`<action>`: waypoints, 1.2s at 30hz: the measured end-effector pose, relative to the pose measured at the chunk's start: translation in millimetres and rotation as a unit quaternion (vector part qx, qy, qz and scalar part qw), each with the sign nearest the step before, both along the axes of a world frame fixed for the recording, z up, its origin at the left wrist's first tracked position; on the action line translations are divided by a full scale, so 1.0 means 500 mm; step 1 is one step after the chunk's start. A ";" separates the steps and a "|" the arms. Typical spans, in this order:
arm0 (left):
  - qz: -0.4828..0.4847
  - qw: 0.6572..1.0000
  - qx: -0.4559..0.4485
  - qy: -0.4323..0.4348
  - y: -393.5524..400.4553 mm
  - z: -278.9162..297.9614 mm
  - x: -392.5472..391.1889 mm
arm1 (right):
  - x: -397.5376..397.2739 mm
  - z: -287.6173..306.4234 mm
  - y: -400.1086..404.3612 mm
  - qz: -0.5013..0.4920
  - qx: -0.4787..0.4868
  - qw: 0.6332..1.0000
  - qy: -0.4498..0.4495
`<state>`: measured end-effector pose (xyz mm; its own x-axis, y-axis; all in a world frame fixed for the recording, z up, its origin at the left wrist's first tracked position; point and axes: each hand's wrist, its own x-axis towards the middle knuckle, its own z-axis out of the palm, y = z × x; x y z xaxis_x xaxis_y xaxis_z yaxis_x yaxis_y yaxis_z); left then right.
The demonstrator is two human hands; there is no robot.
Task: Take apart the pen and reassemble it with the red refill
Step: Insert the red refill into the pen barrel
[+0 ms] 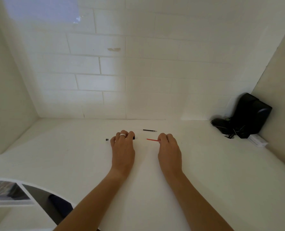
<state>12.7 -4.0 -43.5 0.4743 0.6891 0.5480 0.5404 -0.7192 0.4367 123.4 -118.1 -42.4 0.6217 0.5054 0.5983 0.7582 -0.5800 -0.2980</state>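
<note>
My right hand (169, 147) pinches one end of the thin red refill (152, 140), which points left just above the white table (205, 164). My left hand (122, 145), with a ring on one finger, is closed over the pen barrel (134, 138); only the barrel's dark right end shows past the fingers. A small black pen piece (107, 139) lies on the table just left of my left hand. A black refill (149, 130) lies flat behind and between the two hands, touched by neither.
A black speaker with tangled cables (248, 115) stands in the back right corner, with a small white box (257, 140) in front of it. White walls enclose the table on three sides. A photo or printed sheet (6, 191) lies at lower left.
</note>
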 end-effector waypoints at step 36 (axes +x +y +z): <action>-0.068 0.997 0.035 0.007 0.005 -0.008 0.014 | 0.076 0.055 0.009 -0.049 -0.004 0.988 0.147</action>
<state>19.8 -1.4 -47.4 0.5686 0.5774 0.5859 0.4410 -0.8152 0.3754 161.4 -113.6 -15.1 0.8143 0.4382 0.3807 0.5797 -0.6492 -0.4924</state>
